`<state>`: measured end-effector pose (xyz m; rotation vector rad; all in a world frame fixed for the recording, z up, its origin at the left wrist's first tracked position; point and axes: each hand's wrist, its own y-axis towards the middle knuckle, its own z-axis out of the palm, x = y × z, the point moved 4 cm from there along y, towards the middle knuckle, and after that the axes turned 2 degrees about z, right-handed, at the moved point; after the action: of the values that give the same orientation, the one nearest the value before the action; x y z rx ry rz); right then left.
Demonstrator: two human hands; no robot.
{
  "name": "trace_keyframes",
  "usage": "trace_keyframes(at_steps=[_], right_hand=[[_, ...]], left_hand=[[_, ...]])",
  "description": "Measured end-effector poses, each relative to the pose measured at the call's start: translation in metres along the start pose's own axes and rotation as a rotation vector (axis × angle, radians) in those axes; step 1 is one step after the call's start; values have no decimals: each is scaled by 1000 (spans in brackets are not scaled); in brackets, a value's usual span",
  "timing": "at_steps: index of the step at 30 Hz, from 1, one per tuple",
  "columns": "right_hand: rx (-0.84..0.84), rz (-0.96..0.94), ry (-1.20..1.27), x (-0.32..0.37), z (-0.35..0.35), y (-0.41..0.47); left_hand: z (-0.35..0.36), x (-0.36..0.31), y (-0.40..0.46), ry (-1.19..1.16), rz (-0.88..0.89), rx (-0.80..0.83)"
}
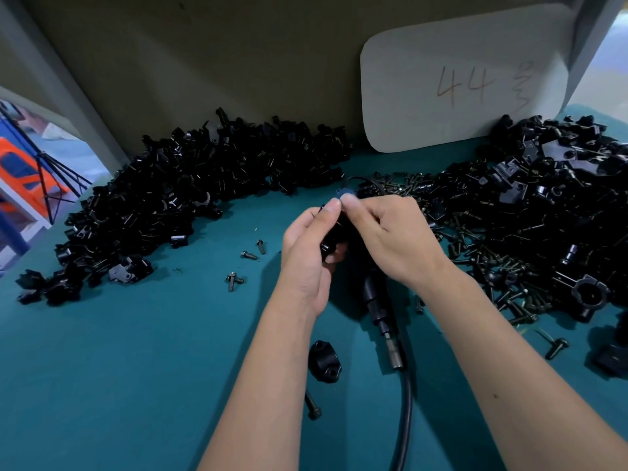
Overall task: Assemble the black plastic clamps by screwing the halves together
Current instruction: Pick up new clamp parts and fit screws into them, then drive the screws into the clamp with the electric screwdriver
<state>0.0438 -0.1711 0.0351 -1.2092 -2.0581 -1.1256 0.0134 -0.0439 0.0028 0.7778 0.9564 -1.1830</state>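
Note:
My left hand (311,246) and my right hand (390,236) meet above the middle of the teal table (136,368). Between them is a black plastic clamp (331,243), mostly hidden by the fingers. The left palm cradles its lower end. The right thumb and forefinger pinch at its top, where a small dark part (341,193) sticks out. A single black clamp half (323,361) lies on the table between my forearms, with a long black screw (312,406) just below it.
A black powered screwdriver (380,307) with its cable (404,413) lies under my right wrist. Big heaps of black clamp halves sit at the left (176,185) and right (543,198). Black screws (482,260) spread at the right; loose screws (249,255) lie left of my hands. A white card (458,79) leans against the back wall.

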Motion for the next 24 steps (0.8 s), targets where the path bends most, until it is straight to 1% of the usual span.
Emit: trace_keyframes(at_steps=[2, 4, 7, 9, 11, 14, 16, 18, 19, 20, 21, 23, 24], right_hand=[[19, 35, 78, 0, -1, 0], [90, 2, 23, 2, -1, 0], [141, -129, -145, 8, 1, -1], [119, -160, -149, 11, 1, -2], [105, -135, -140, 12, 3, -1], [121, -117, -149, 14, 4, -1], [152, -92, -134, 14, 4, 0], [195, -17, -35, 13, 1, 2], [189, 35, 26, 12, -2, 4], [149, 77, 43, 11, -5, 6], [79, 110, -8, 8, -10, 8], [-46, 197, -238, 2, -15, 8], [-59, 253, -362, 0, -13, 6]], left_hand=[[1, 0, 0, -141, -66, -49], [-1, 0, 1, -196, -103, -85], [-2, 3, 2, -157, -101, -69], [-2, 1, 2, -98, -53, -50], [-2, -2, 2, 14, 6, -29], [-2, -1, 2, 129, 14, -25], [-4, 1, 1, 133, -16, -47], [-6, 1, 3, 85, -67, -57], [-8, 0, 4, 49, -87, -50], [-9, -2, 6, -4, -100, -38], [-11, -3, 7, -70, -112, -32], [-17, -5, 8, -213, -152, -31], [-19, -5, 8, -268, -169, -30]])
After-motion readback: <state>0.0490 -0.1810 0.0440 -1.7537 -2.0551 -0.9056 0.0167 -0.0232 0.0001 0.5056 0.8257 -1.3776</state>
